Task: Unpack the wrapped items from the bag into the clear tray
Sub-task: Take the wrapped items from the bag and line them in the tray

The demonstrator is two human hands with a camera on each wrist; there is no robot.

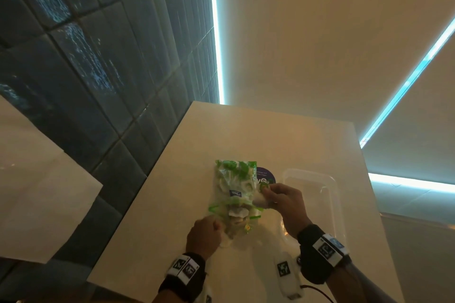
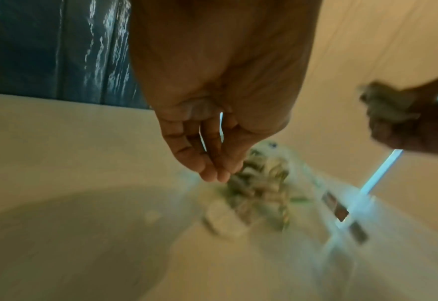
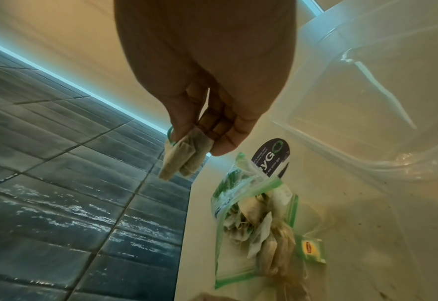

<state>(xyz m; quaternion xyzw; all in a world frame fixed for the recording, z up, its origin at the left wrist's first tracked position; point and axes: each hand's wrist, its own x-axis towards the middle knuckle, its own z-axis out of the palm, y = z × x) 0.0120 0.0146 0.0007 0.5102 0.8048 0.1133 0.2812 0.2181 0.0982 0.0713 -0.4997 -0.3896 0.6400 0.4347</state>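
A clear zip bag [image 1: 234, 192] with green trim lies on the white counter, its mouth open toward me and several paper-wrapped tea bags [image 3: 266, 230] inside. My left hand [image 1: 216, 226] pinches the near left edge of the bag's mouth; its fingertips [image 2: 212, 175] come together there, though that view is blurred. My right hand [image 1: 270, 194] is above the bag's right side and grips a small bunch of tea bags [image 3: 184, 156] between thumb and fingers, lifted clear of the bag. The clear tray [image 1: 312, 179] stands just right of the bag.
A dark round sticker [image 3: 272, 156] lies under the bag's far end. A yellow tea tag [image 3: 311, 247] rests beside the mouth. Dark tiles [image 1: 98, 81] drop off past the counter's left edge. A white tagged device [image 1: 285, 270] with a cable lies near me.
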